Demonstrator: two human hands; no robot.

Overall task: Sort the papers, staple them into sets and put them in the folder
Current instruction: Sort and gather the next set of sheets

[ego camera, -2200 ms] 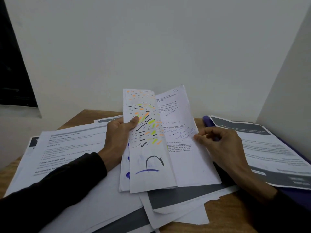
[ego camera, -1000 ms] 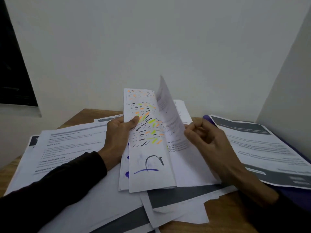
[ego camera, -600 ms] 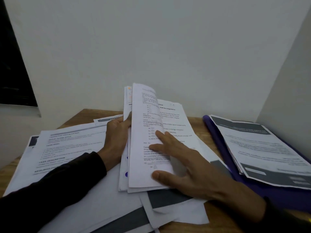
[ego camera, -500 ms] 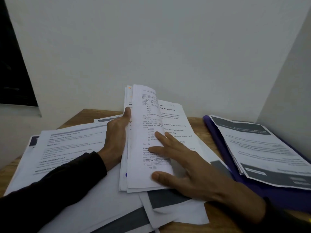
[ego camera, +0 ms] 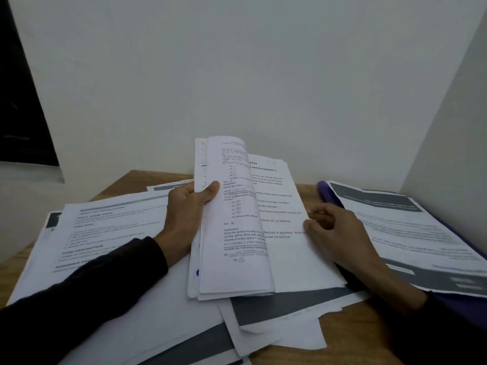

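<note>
Paperwork under review — purple folder (ego camera: 324, 191) lies open at the table's (ego camera: 350, 338) right edge, printed sheets (ego camera: 411, 233) inside.
Your left hand (ego camera: 184, 214) grips the folded-back pages (ego camera: 232, 233); your right hand (ego camera: 334, 230) pinches the next sheet's (ego camera: 287, 206) edge, mid-table.

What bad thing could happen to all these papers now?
The left hand holds the turned-back pages only by their edge, so they might flop back and lose the place. The right hand pinches the edge of the flat page; a hard tug could crease it. The loose sheets underneath overlap messily, so sets could get mixed.
</note>
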